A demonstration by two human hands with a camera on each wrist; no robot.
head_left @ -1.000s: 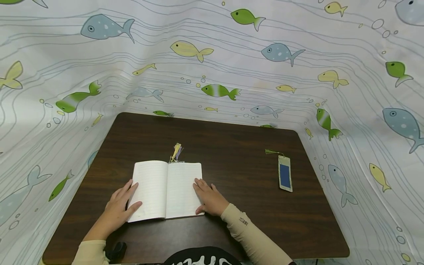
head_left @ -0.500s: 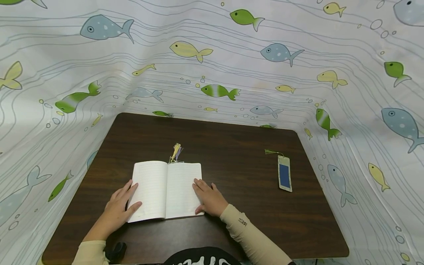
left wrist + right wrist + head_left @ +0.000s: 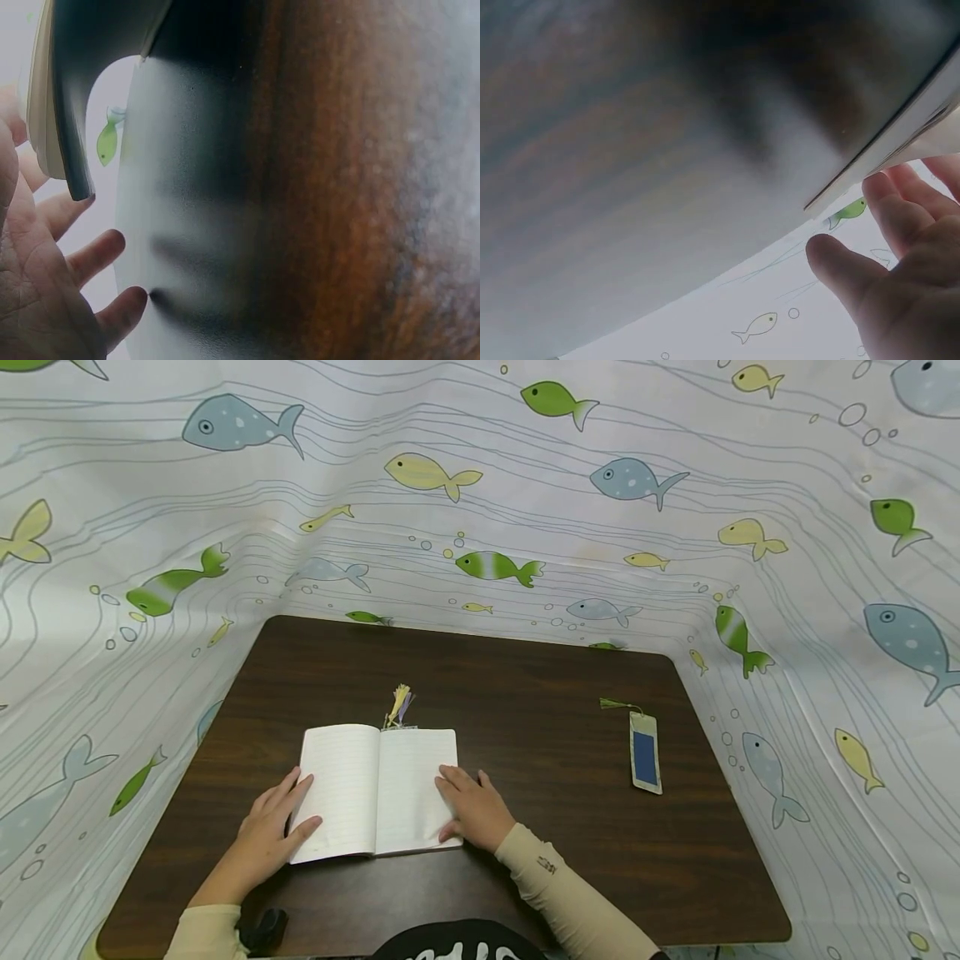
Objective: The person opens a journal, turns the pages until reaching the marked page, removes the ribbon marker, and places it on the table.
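Observation:
An open notebook [image 3: 342, 793] with lined, otherwise blank pages lies on the brown table [image 3: 540, 693]. At its left edge rests my left hand [image 3: 262, 835], thumb over the page and fingers stretched along the side. Its lower fingers reach past the dark cover [image 3: 71, 127] in the left wrist view. My right hand [image 3: 480, 810] rests on the right page's outer edge, fingertips flat on the paper and thumb near the lower corner. In the right wrist view, the page edge [image 3: 930, 142] bows up by the fingers. Yellow and purple tassels [image 3: 400, 703] stick out above the spine.
A pale bookmark [image 3: 645, 752] with a blue panel and green tassel lies on the table's right side. A small black object [image 3: 264, 931] is beside the left sleeve. Fish-patterned white cloth [image 3: 480, 510] surrounds the table.
The right hand has shifted slightly left on the page, its thumb drawn a little inward. The left hand and notebook stay in place.

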